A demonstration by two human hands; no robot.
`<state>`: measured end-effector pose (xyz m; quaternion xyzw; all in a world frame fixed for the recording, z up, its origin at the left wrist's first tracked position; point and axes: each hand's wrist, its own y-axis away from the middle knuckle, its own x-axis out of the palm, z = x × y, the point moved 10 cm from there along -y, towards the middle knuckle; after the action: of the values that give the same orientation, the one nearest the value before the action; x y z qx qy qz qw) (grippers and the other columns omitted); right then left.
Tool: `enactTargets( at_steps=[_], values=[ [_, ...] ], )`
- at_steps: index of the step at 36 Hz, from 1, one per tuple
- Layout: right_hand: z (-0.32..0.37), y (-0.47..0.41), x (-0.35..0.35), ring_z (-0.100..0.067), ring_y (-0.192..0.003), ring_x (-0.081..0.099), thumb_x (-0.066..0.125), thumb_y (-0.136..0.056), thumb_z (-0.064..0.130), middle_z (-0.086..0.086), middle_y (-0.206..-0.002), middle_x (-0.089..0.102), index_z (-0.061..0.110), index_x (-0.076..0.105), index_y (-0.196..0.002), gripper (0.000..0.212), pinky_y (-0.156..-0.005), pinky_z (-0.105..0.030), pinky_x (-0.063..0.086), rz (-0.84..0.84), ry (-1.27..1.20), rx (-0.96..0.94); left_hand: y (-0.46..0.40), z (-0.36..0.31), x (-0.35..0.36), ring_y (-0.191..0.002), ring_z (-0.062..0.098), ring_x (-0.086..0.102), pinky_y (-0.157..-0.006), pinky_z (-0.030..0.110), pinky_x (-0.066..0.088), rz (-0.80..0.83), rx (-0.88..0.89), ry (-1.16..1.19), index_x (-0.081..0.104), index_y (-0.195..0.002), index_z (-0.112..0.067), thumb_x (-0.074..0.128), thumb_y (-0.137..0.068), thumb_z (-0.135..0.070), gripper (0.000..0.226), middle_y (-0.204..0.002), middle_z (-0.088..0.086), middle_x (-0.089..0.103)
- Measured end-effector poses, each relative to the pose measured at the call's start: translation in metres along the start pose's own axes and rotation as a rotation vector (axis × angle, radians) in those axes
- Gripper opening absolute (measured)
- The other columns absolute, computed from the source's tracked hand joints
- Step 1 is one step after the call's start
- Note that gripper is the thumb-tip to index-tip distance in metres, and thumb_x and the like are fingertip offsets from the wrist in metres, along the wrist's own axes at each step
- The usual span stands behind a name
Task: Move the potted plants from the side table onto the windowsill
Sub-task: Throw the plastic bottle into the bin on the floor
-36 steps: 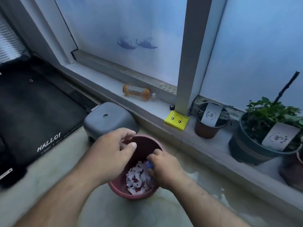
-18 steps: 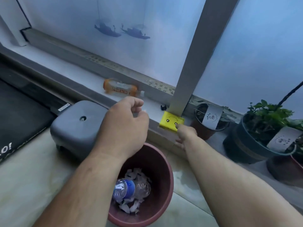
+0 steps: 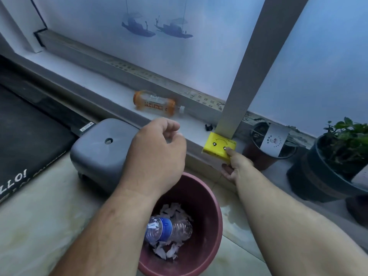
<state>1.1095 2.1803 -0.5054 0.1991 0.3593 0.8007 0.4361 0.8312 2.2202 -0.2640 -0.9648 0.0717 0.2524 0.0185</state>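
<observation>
My right hand [image 3: 235, 166] pinches the yellow packet [image 3: 219, 146]; my left hand [image 3: 157, 156] hangs loose, empty. Two potted plants [image 3: 334, 162] sit on the windowsill [image 3: 89, 80]: heavy, so I'd hold rims.

Small brown pot [image 3: 264, 154] upright on windowsill [image 3: 99, 90], just right of window post; white label card leaning inside, soil dark, no clear foliage. Larger dark pot [image 3: 318, 176] with leafy green plant [image 3: 346, 136] upright further right. Third reddish pot [image 3: 358, 208] at right edge, mostly hidden.
</observation>
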Motion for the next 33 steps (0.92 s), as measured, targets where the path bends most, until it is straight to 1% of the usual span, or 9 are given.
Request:
enactTargets(
  at_steps=[3,5,9,12,14,17,22,26,33],
  values=[
    [0.001,-0.001,0.007,-0.030,-0.100,0.069,0.079,-0.088,0.015,-0.013,-0.117,0.066,0.009,0.058,-0.115,0.036,-0.049,-0.037,0.052,0.026,-0.006,-0.015,0.000,-0.002,0.005,-0.096,0.006,0.069,-0.086,0.031,0.058,0.007,-0.005,0.020,0.068,-0.111,-0.029,0.060,-0.094,-0.027,0.020,-0.100,-0.013,0.071],
    [0.000,-0.004,0.006,-0.028,-0.092,0.068,0.080,-0.087,0.014,-0.015,-0.122,0.069,0.007,0.062,-0.122,0.041,-0.043,-0.031,0.050,0.017,-0.018,-0.039,-0.001,-0.003,0.007,-0.096,0.006,0.069,-0.087,0.030,0.058,0.018,-0.005,0.011,0.067,-0.111,-0.028,0.059,-0.094,-0.027,0.019,-0.098,-0.012,0.071],
    [0.019,0.021,-0.003,-0.027,-0.088,0.065,0.082,-0.084,0.014,-0.021,-0.122,0.068,0.001,0.064,-0.118,0.040,-0.068,-0.037,0.061,-0.008,-0.005,-0.214,-0.004,-0.003,0.008,-0.092,0.009,0.070,-0.088,0.039,0.059,0.027,-0.011,0.020,0.068,-0.109,-0.026,0.060,-0.091,-0.025,0.019,-0.094,-0.012,0.070],
    [0.046,0.072,-0.017,-0.025,-0.088,0.068,0.079,-0.087,0.020,-0.019,-0.117,0.070,0.006,0.065,-0.112,0.032,-0.089,-0.046,0.061,0.021,0.153,-0.479,-0.006,-0.004,0.007,-0.092,0.010,0.070,-0.088,0.040,0.059,0.024,-0.022,0.031,0.068,-0.109,-0.026,0.060,-0.091,-0.025,0.019,-0.094,-0.011,0.071],
    [0.059,0.117,-0.021,-0.025,-0.093,0.071,0.080,-0.083,0.025,-0.010,-0.107,0.073,0.016,0.066,-0.104,0.026,-0.089,-0.048,0.061,0.085,0.345,-0.675,-0.008,-0.005,0.006,-0.091,0.011,0.070,-0.087,0.039,0.059,0.010,-0.023,0.051,0.068,-0.107,-0.025,0.060,-0.091,-0.024,0.018,-0.092,-0.010,0.071],
    [0.046,0.172,-0.010,-0.016,-0.086,0.068,0.082,-0.082,0.020,-0.001,-0.096,0.073,0.023,0.067,-0.100,0.024,-0.080,-0.034,0.059,0.309,0.636,-0.830,-0.011,-0.008,0.006,-0.090,0.012,0.070,-0.085,0.037,0.059,0.001,-0.012,0.065,0.068,-0.106,-0.025,0.060,-0.091,-0.022,0.017,-0.091,-0.008,0.072],
    [-0.005,0.197,0.017,0.001,-0.092,0.058,0.080,-0.083,0.031,0.019,-0.102,0.062,0.035,0.062,-0.104,0.028,-0.081,-0.018,0.048,0.475,1.078,-1.013,-0.010,-0.008,0.007,-0.093,0.009,0.068,-0.080,0.027,0.056,0.013,-0.010,0.060,0.066,-0.110,-0.027,0.059,-0.093,-0.023,0.019,-0.095,-0.010,0.069],
    [-0.027,0.184,0.021,0.006,-0.098,0.052,0.075,-0.089,0.036,0.022,-0.111,0.055,0.028,0.063,-0.124,0.038,-0.087,-0.006,0.038,0.462,1.100,-0.995,-0.008,-0.003,0.007,-0.096,0.007,0.067,-0.072,0.016,0.048,0.014,-0.030,0.010,0.066,-0.114,-0.027,0.059,-0.094,-0.024,0.021,-0.099,-0.011,0.069],
    [-0.021,0.162,-0.030,0.004,-0.096,0.063,0.074,-0.089,0.028,0.019,-0.105,0.064,0.040,0.061,-0.099,0.021,-0.082,-0.020,0.054,0.267,0.930,-0.843,-0.010,0.007,0.011,-0.096,0.011,0.070,-0.091,0.038,0.058,0.020,-0.064,0.033,0.067,-0.110,-0.028,0.060,-0.092,-0.024,0.020,-0.098,-0.011,0.070]
  ],
)
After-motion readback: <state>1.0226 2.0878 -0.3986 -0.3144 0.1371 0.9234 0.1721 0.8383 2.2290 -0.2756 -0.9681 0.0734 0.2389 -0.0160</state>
